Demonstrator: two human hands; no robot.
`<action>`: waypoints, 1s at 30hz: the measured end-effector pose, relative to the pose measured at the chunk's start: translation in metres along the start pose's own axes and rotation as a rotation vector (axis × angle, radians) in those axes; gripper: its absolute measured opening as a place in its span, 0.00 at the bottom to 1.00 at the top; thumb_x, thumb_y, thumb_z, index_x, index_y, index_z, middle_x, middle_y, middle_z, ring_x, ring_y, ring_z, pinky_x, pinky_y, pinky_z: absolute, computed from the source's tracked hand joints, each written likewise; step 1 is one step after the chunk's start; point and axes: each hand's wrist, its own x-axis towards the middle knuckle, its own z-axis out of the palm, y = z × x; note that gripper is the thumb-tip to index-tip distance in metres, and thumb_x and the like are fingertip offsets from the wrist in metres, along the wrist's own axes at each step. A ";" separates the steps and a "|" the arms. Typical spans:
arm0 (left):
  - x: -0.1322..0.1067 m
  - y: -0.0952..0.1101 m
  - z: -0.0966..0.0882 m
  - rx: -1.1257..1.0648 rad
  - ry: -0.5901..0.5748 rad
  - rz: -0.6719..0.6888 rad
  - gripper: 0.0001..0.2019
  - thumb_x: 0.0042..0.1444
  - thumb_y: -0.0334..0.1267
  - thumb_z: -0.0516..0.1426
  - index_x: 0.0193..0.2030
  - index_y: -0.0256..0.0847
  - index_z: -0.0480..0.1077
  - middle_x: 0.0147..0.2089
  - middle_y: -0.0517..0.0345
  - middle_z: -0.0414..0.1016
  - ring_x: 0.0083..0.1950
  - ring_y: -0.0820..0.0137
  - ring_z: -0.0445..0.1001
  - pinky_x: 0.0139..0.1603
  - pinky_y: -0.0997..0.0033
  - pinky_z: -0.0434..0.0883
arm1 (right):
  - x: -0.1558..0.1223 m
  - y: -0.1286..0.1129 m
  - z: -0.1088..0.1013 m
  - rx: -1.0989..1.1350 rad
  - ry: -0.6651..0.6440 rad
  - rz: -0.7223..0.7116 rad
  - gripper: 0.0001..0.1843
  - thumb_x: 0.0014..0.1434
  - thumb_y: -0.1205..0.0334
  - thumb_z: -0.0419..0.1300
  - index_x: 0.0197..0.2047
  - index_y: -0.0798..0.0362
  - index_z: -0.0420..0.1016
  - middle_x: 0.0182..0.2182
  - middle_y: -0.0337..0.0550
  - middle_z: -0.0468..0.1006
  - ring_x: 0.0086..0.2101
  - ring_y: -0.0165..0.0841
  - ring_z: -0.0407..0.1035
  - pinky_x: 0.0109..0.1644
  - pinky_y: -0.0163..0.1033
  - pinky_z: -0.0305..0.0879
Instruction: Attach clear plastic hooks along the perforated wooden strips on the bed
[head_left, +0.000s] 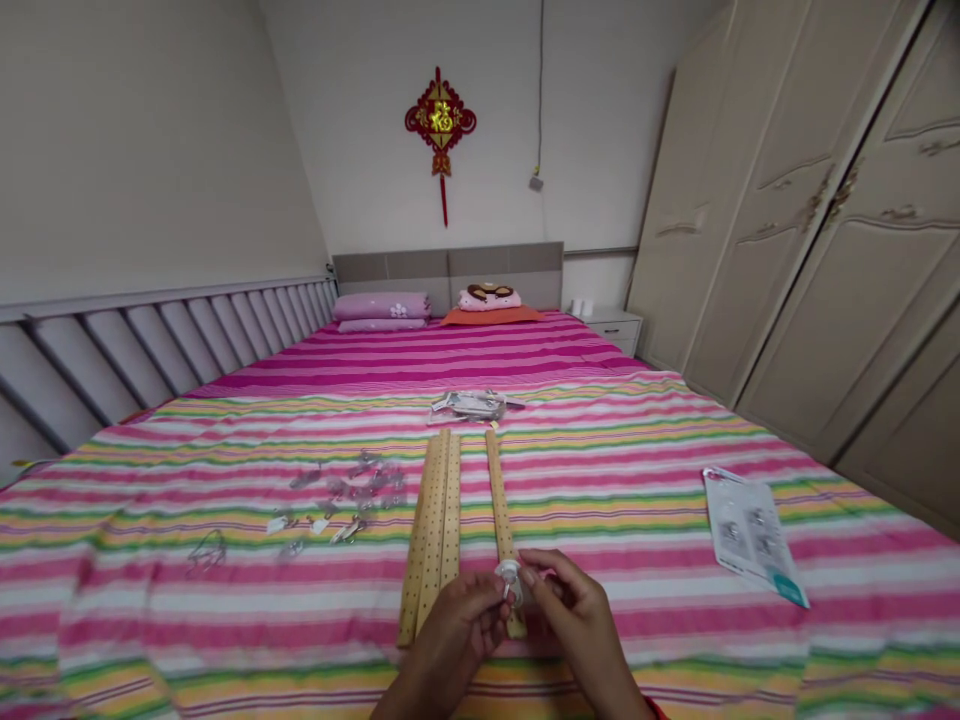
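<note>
At lower centre, left hand [466, 618] and right hand [574, 598] pinch 1 clear round piece [509, 573] over a wooden strip [500, 505] pointing up-frame.

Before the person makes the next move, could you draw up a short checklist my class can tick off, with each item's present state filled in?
1. Small clear piece held by the left hand: ok, pinched at the fingertips.
2. Right hand gripping it too: cannot tell; its fingertips are at the piece, contact unclear.
3. Single wooden strip lying on the striped cover: ok, partly beneath the hands.
4. Grouped wooden strips apart from the single one: ok, a gap shows.
5. Small packets gathered neatly: not ok, scattered at left.
6. Blister card away from both hands: ok, off to the right.
</note>
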 end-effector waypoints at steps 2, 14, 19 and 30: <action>0.005 -0.003 0.000 0.107 0.060 0.068 0.15 0.33 0.37 0.70 0.23 0.35 0.68 0.19 0.61 0.71 0.20 0.79 0.68 0.22 0.82 0.64 | 0.000 -0.002 -0.002 -0.032 0.030 -0.054 0.19 0.44 0.48 0.67 0.33 0.54 0.80 0.21 0.39 0.71 0.20 0.27 0.61 0.22 0.31 0.59; -0.010 -0.007 0.009 1.033 0.245 0.808 0.05 0.54 0.39 0.56 0.31 0.41 0.71 0.29 0.59 0.75 0.31 0.71 0.74 0.32 0.74 0.70 | -0.009 0.019 0.004 0.127 0.012 0.101 0.20 0.42 0.46 0.69 0.29 0.54 0.74 0.14 0.32 0.69 0.14 0.23 0.57 0.16 0.28 0.53; -0.007 -0.016 0.006 1.228 0.229 0.967 0.05 0.56 0.36 0.54 0.32 0.42 0.70 0.30 0.60 0.74 0.32 0.72 0.74 0.34 0.75 0.70 | -0.006 0.030 0.003 0.214 0.069 0.151 0.22 0.40 0.43 0.69 0.26 0.53 0.69 0.11 0.31 0.68 0.09 0.22 0.53 0.12 0.28 0.47; 0.010 -0.030 -0.004 1.232 0.164 1.070 0.08 0.59 0.34 0.51 0.35 0.43 0.71 0.32 0.57 0.76 0.36 0.70 0.75 0.38 0.72 0.71 | 0.014 0.029 -0.002 0.213 0.044 0.257 0.20 0.40 0.46 0.68 0.22 0.56 0.72 0.06 0.30 0.62 0.10 0.22 0.53 0.15 0.30 0.45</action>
